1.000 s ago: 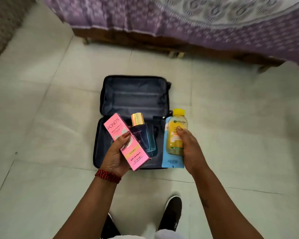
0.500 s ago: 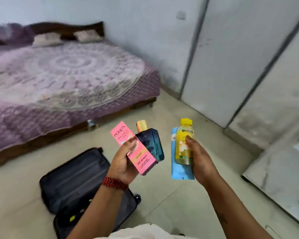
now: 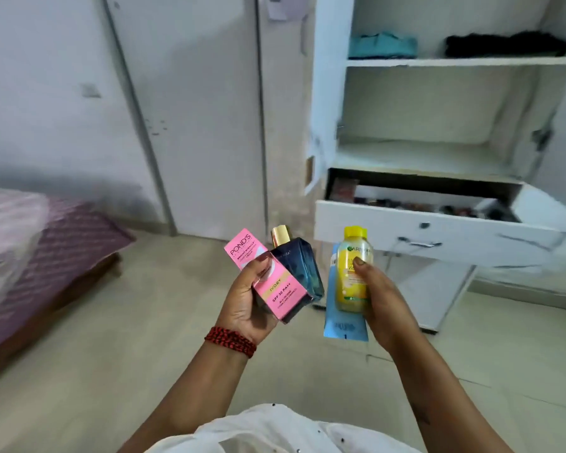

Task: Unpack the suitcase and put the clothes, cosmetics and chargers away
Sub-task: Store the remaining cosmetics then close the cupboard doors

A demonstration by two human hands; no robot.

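pink box (image 3: 268,279) up in the air, tilted, long axis running from top-left down to bottom-right. it reads pond's, ivory, spf 30 pa++. behind it sits a dark blue square bottle (image 3: 303,269), gold cap up. the left hand (image 3: 245,305) grips both, thumb across the box. the right hand (image 3: 383,302) curls round an upright yellow bottle (image 3: 353,282) marked garnier, with a light blue tube (image 3: 343,326) behind it. just beyond is a white drawer (image 3: 406,233), pulled out, with folded clothes (image 3: 383,45) on the shelf (image 3: 455,62) above. bed (image 3: 46,243) at left.
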